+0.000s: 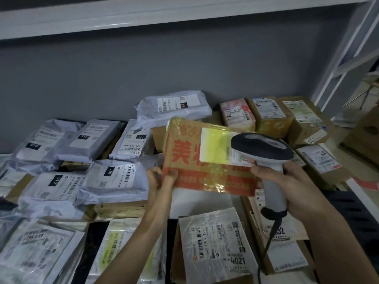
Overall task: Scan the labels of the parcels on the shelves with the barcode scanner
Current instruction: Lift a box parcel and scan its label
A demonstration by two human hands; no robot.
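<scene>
The left hand (pixel 162 178) pinches the taped cardboard parcel (pixel 196 160) by its lower left corner, tilted above the shelf (pixel 205 206); the right hand (pixel 291 179) grips the barcode scanner (pixel 264 152) over its label (pixel 217 146). Likely light, stiff, slippery tape: hold an edge

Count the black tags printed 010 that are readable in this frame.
3. One on the grey bag at far left, one on the bag below it, one on the bag beside the left hand. Others may be hidden or blurred.
</scene>
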